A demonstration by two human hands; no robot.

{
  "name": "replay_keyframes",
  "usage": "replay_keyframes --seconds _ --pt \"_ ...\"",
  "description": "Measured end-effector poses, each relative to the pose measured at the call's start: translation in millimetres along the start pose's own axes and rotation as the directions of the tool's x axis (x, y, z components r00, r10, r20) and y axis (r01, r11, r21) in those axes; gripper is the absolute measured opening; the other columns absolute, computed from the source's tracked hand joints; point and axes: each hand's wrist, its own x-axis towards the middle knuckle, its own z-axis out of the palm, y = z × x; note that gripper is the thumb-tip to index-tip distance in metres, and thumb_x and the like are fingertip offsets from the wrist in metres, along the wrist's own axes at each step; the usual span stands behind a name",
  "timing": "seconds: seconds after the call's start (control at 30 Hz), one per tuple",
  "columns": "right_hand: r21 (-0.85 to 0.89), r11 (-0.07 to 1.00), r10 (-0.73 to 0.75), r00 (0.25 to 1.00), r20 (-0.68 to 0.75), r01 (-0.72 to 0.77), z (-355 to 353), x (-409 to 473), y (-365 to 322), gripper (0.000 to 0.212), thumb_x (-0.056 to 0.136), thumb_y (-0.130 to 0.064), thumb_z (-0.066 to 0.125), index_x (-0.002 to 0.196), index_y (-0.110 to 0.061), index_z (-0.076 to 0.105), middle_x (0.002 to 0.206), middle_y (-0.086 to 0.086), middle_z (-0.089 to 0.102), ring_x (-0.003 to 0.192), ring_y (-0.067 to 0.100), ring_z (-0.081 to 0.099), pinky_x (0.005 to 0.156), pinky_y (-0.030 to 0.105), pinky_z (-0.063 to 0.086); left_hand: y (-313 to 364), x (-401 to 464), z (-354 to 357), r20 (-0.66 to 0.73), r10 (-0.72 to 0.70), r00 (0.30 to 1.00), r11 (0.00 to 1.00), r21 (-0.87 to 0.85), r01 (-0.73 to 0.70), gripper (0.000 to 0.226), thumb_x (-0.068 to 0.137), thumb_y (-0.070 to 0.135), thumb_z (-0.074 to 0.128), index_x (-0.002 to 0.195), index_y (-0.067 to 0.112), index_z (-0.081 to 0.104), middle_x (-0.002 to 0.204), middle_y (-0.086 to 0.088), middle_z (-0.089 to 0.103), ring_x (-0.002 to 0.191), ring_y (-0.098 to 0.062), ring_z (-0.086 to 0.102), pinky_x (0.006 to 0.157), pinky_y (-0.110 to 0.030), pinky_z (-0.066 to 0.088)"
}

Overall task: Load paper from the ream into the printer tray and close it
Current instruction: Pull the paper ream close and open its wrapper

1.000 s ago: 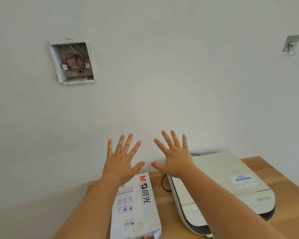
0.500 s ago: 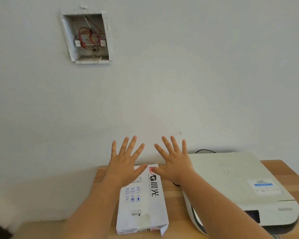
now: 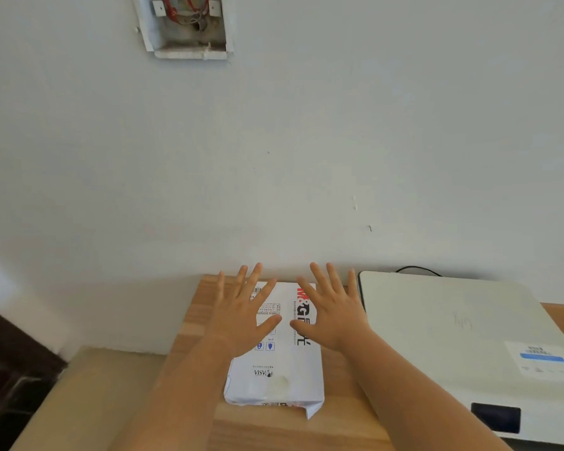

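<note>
A white wrapped paper ream (image 3: pixel 282 372) with red and black print lies flat on the wooden table (image 3: pixel 192 323), its near end torn. My left hand (image 3: pixel 241 315) hovers over the ream's far left part, fingers spread, holding nothing. My right hand (image 3: pixel 334 312) hovers over its far right part, also spread and empty. The white printer (image 3: pixel 453 327) sits to the right of the ream with its lid down; a dark panel shows on its front. No tray is visible.
A plain white wall stands right behind the table. An open wall box with red wires (image 3: pixel 186 24) is high up on the left. A black cable (image 3: pixel 417 270) runs behind the printer. A tan surface (image 3: pixel 88 388) lies lower left of the table.
The view has tilted down and shifted, so the ream and printer show more fully. Both hands stay spread and now sit lower, over the ream's far end.
</note>
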Motion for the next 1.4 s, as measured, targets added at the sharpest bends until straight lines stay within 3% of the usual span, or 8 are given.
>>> replay_keyframes --seconds 0.1,0.33,0.53,0.73,0.87,1.0,1.17,1.4 --pt "0.018 1.000 0.014 0.999 0.052 -0.015 16.7 -4.7 -7.2 0.087 0.077 -0.081 0.033 0.148 -0.033 0.035 0.159 0.006 0.025 0.147 0.035 0.014 0.112 0.067 0.000 -1.6 -5.1 20.5 0.064 0.001 0.998 0.999 -0.053 0.003 0.073 0.087 0.075 0.015 0.149 0.036 0.017 0.161 -0.001 0.011 0.146 -0.027 0.017 0.112 -0.060 -0.001" --pt "0.000 0.999 0.052 0.985 0.167 -0.053 54.7 -25.2 -17.9 0.088 0.077 -0.081 0.022 0.153 -0.038 0.010 0.163 0.001 -0.001 0.148 0.029 -0.014 0.111 0.064 -0.015 -6.2 -20.5 59.5 0.161 0.034 0.986 0.992 -0.123 -0.015 0.071 0.087 0.076 0.015 0.149 0.041 0.008 0.161 0.002 0.003 0.148 -0.025 0.006 0.112 -0.060 -0.005" --pt "-0.005 0.996 0.086 0.952 0.295 -0.089 80.9 -47.0 -31.1 0.086 0.079 -0.081 0.018 0.153 -0.039 0.001 0.163 0.001 -0.009 0.146 0.029 -0.021 0.107 0.062 -0.025 -7.1 -43.4 92.3 0.273 0.058 0.960 0.988 -0.154 -0.016 0.071 0.088 0.074 0.018 0.149 0.039 0.014 0.159 -0.001 0.019 0.142 -0.028 0.029 0.109 -0.059 0.007" --pt "0.013 0.993 0.102 0.922 0.374 -0.115 100.1 -62.2 -42.0 0.086 0.080 -0.081 0.018 0.152 -0.040 -0.003 0.163 0.000 -0.013 0.146 0.027 -0.022 0.109 0.061 -0.023 0.9 -61.9 104.2 0.350 0.081 0.933 0.980 -0.198 -0.011 0.070 0.088 0.075 0.016 0.148 0.040 0.017 0.159 -0.001 0.018 0.144 -0.027 0.026 0.109 -0.052 -0.005" --pt "0.029 0.992 0.100 0.918 0.383 -0.120 110.6 -68.5 -45.5 0.086 0.081 -0.081 0.019 0.153 -0.038 -0.002 0.163 0.001 -0.011 0.147 0.028 -0.020 0.109 0.060 -0.024 4.6 -66.5 108.0 0.333 0.090 0.939 0.972 -0.234 -0.011 0.077 0.079 0.079 0.000 0.148 0.043 0.000 0.160 0.005 -0.009 0.148 -0.023 -0.001 0.108 -0.048 -0.022" --pt "0.022 0.994 0.087 0.913 0.399 -0.105 115.2 -71.1 -49.6 0.085 0.082 -0.079 0.020 0.153 -0.038 -0.003 0.162 0.001 -0.014 0.146 0.027 -0.022 0.109 0.059 -0.024 6.7 -71.0 108.4 0.357 0.092 0.929 0.977 -0.212 -0.016 0.078 0.076 0.077 -0.004 0.145 0.043 -0.014 0.159 0.006 -0.019 0.147 -0.020 -0.014 0.110 -0.052 -0.019" --pt "0.087 0.991 0.059 0.920 0.387 -0.101 118.0 -69.9 -53.4 0.080 0.084 -0.072 0.020 0.153 -0.033 0.014 0.163 0.002 -0.008 0.147 0.027 -0.017 0.112 0.055 -0.021 2.5 -76.9 105.7 0.363 0.087 0.928 0.974 -0.227 -0.003 0.082 0.075 0.078 -0.006 0.148 0.042 -0.005 0.160 0.005 -0.015 0.147 -0.021 -0.011 0.111 -0.054 -0.017" --pt "0.205 0.949 0.148 0.915 0.375 -0.238 126.2 -62.4 -65.8 0.044 0.096 -0.045 0.045 0.136 -0.025 0.050 0.157 0.000 0.024 0.144 0.020 0.017 0.117 0.042 0.011 -1.2 -91.3 106.8 0.367 0.060 0.928 0.967 -0.252 0.037 0.082 0.076 0.078 -0.006 0.149 0.041 -0.001 0.158 0.008 -0.016 0.147 -0.019 -0.010 0.111 -0.054 -0.017"
